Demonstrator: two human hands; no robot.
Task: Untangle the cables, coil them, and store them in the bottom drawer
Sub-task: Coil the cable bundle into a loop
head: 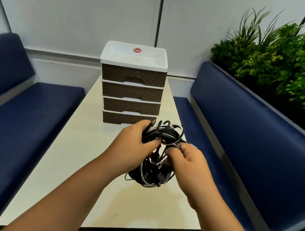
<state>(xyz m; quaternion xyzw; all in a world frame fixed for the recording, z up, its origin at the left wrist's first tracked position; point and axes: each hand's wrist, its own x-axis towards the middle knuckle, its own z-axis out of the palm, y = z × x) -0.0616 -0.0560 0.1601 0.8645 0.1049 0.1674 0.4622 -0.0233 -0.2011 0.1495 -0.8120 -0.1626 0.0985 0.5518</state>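
A tangled bundle of black and white cables (158,156) hangs above the cream table (80,153), held between both hands. My left hand (133,142) grips the upper part of the bundle, fingers curled round several strands. My right hand (188,161) pinches strands on the bundle's right side. Loops droop down to the tabletop below the hands. Behind the bundle stands a small drawer unit (131,85) with brown woven-look fronts and a white top tray. Its bottom drawer (120,118) is closed, and my left hand and the cables partly hide it.
Blue padded benches flank the table, one on the left (15,122) and one on the right (252,152). Green plants (287,63) fill a planter behind the right bench. A pale wall stands behind the drawer unit.
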